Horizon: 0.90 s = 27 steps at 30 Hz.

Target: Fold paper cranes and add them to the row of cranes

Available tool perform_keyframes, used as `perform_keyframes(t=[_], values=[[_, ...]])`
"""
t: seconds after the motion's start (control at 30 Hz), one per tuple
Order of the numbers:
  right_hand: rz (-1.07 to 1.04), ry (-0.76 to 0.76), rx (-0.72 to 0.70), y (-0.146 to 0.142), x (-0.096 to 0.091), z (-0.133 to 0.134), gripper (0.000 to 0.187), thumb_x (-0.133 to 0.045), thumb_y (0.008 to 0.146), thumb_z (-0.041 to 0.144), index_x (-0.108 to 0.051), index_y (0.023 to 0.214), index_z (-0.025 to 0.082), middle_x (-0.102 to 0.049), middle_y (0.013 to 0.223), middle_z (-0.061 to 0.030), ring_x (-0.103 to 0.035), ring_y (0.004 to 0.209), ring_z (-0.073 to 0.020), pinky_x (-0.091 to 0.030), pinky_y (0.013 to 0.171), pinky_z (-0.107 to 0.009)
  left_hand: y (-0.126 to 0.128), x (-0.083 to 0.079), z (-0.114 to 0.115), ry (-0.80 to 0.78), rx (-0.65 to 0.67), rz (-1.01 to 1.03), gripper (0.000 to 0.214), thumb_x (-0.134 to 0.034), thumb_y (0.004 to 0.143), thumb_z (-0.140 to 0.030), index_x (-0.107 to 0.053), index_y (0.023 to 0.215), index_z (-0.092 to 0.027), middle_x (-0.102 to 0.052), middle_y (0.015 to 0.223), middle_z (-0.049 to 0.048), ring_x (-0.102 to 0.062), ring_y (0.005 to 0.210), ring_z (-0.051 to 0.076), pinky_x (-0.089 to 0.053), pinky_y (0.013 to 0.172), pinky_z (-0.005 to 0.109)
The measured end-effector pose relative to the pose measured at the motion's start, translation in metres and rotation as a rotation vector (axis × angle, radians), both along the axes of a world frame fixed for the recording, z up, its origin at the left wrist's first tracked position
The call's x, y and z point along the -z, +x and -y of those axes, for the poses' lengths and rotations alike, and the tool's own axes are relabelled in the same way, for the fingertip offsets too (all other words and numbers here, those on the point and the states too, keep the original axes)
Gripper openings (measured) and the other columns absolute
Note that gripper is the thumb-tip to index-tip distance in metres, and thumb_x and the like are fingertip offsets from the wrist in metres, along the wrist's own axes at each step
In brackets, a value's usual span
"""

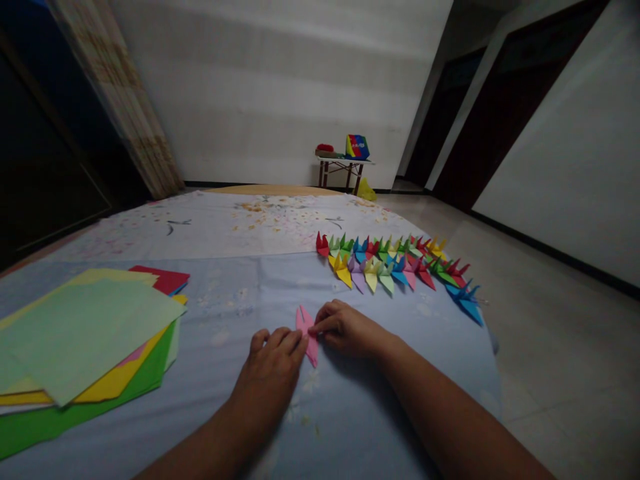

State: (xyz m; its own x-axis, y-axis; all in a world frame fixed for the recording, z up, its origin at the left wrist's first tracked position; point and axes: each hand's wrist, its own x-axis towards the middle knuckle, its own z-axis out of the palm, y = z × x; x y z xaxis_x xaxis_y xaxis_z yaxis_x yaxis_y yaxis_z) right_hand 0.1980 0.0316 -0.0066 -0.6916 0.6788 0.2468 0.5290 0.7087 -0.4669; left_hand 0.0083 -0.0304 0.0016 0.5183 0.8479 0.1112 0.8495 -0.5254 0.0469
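Note:
A narrow piece of folded pink origami paper [311, 348] lies on the blue tablecloth, pointed at its near end and split by a slit at its far end. My left hand [278, 357] is closed at the paper's left edge, its fingertips holding it against the cloth. From the right, my right hand [350, 328] pinches the paper's other edge between thumb and forefinger. Both hands hide parts of the paper's middle. Finished folded paper cranes [371, 272] in many colours stand in rows beyond my right hand.
A stack of coloured paper sheets [100, 333] lies on the left of the table. The round table has a floral tablecloth [225, 233]. A blue crane [466, 303] sits close to the right edge. By the far wall stands a small table [345, 161] with a colourful box [357, 147].

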Motion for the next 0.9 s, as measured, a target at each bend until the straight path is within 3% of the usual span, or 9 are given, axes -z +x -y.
perform_keyframes(t=[0.47,0.67,0.9], values=[[-0.031,-0.037,0.046,0.0,-0.005,0.012,0.031,-0.052,0.072,0.007,-0.069,0.095,0.021,-0.064,0.095,-0.0054,-0.055,0.088,-0.0158,-0.042,0.082,-0.029,-0.018,0.008,-0.006,0.009,0.032,0.29,0.042,-0.044,0.078,-0.009,-0.054,0.115,-0.024,-0.06,0.114,0.0049,-0.049,0.107,0.021,-0.025,0.091,0.044],[0.008,-0.013,0.036,0.0,-0.003,0.009,0.031,-0.052,0.073,0.008,-0.069,0.096,0.021,-0.064,0.094,-0.0055,-0.054,0.088,-0.0163,-0.04,0.081,-0.03,-0.01,0.012,-0.004,-0.007,-0.025,0.264,0.047,-0.043,0.076,-0.006,-0.052,0.119,-0.023,-0.057,0.117,0.0067,-0.047,0.109,0.022,-0.024,0.094,0.045],[0.047,0.015,0.025,-0.003,-0.007,0.009,0.029,-0.054,0.072,0.009,-0.069,0.095,0.021,-0.064,0.092,-0.006,-0.054,0.084,-0.0164,-0.04,0.079,-0.029,-0.005,0.005,-0.004,-0.025,-0.045,0.137,0.045,-0.044,0.075,-0.008,-0.054,0.117,-0.022,-0.056,0.119,0.0076,-0.044,0.111,0.024,-0.023,0.095,0.046]])
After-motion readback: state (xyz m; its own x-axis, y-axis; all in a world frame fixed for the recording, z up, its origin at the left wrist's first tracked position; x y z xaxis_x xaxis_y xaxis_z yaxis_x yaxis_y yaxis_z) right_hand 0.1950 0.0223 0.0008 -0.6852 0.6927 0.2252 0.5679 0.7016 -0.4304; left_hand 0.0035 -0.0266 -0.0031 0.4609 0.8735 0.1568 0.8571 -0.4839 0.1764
